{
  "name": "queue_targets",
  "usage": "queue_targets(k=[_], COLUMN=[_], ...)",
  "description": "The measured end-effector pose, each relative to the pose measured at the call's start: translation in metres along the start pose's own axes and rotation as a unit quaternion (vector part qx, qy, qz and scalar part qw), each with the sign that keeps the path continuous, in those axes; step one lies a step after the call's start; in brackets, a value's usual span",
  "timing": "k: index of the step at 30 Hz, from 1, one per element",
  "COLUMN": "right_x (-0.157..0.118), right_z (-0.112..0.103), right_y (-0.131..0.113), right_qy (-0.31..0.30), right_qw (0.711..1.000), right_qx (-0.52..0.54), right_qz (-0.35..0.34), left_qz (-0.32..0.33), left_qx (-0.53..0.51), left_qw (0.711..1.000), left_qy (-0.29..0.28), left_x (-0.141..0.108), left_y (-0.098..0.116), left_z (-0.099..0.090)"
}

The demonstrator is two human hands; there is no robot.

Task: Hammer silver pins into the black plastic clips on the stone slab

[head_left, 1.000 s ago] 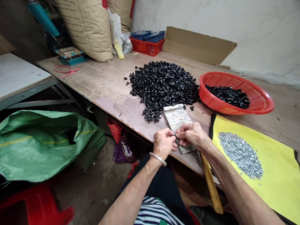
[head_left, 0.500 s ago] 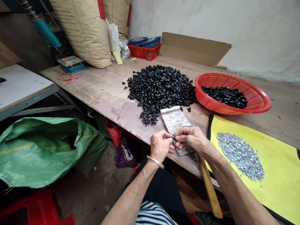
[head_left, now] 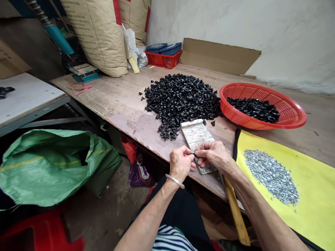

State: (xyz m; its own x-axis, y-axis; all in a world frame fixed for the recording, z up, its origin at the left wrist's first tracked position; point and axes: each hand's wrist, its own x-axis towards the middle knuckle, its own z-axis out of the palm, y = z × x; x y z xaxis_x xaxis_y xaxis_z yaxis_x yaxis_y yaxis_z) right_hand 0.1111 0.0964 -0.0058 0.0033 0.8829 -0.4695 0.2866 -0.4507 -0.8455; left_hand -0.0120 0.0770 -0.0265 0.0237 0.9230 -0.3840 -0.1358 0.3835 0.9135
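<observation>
My left hand is closed in a pinch on a small black plastic part, mostly hidden by the fingertips. Fingers of my right hand are pinched at the same part from the other side; whether they also hold a small metal piece I cannot make out. Both hands are over the near end of a worn metal plate at the table's edge. Behind the plate lies a big heap of black plastic parts. On a yellow cloth to the right is a pile of small shiny metal pieces.
A red mesh basket holds more black parts. A wooden handle sticks out past the table edge below my right wrist. A green woven sack stands open at left. Large paper sacks and a red crate stand behind.
The view has shifted slightly, so things appear a little further right. My hands stay together over the plate, still pinching the black part, which is now more covered by the fingers.
</observation>
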Motion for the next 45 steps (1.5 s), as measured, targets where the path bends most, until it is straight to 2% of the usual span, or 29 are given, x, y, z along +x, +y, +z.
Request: queue_targets(k=[9, 18, 22, 24, 26, 30, 32, 34, 37, 40, 43, 45], right_x=[0.001, -0.001, -0.017, -0.032, -0.049, -0.075, -0.083, -0.087, -0.089, -0.084, -0.078, -0.076], right_z=[0.002, 0.004, -0.013, -0.027, -0.038, -0.039, -0.032, -0.026, -0.021, -0.017, -0.007, 0.001], right_y=[-0.01, -0.008, -0.01, -0.009, -0.001, 0.026, 0.039, 0.047, 0.045, 0.035, 0.029, 0.028], right_qy=[-0.004, 0.01, 0.016, 0.035, 0.07, 0.132, 0.16, 0.199, 0.251, 0.261, 0.222, 0.196], right_qw=[0.999, 0.999, 0.999, 0.995, 0.973, 0.86, 0.812, 0.776, 0.752, 0.774, 0.834, 0.876], right_qx=[-0.023, -0.044, -0.042, -0.087, -0.193, -0.421, -0.471, -0.493, -0.484, -0.423, -0.317, -0.241], right_qz=[0.039, 0.015, -0.01, -0.038, -0.101, -0.255, -0.305, -0.34, -0.37, -0.392, -0.394, -0.369], left_qz=[0.012, 0.004, 0.001, -0.005, -0.005, 0.007, 0.014, 0.016, 0.016, 0.016, 0.029, 0.04], left_qx=[0.021, 0.024, 0.016, 0.009, 0.004, -0.004, -0.008, -0.01, -0.016, -0.031, -0.032, -0.02], left_qw=[1.0, 1.0, 1.0, 1.0, 1.0, 1.0, 1.0, 1.0, 1.0, 0.999, 0.999, 0.998], left_qy=[0.007, 0.005, -0.004, -0.01, -0.009, 0.0, 0.003, 0.006, 0.005, -0.011, -0.023, -0.033], left_x=[-0.002, -0.002, -0.001, 0.0, -0.001, -0.001, 0.0, 0.001, 0.001, -0.004, -0.017, -0.029], left_y=[-0.003, 0.001, 0.001, 0.001, 0.001, -0.001, -0.001, -0.002, -0.001, 0.001, 0.004, 0.007], left_z=[0.001, 0.001, -0.001, -0.001, -0.001, 0.0, 0.0, 0.0, -0.001, -0.004, -0.009, -0.012])
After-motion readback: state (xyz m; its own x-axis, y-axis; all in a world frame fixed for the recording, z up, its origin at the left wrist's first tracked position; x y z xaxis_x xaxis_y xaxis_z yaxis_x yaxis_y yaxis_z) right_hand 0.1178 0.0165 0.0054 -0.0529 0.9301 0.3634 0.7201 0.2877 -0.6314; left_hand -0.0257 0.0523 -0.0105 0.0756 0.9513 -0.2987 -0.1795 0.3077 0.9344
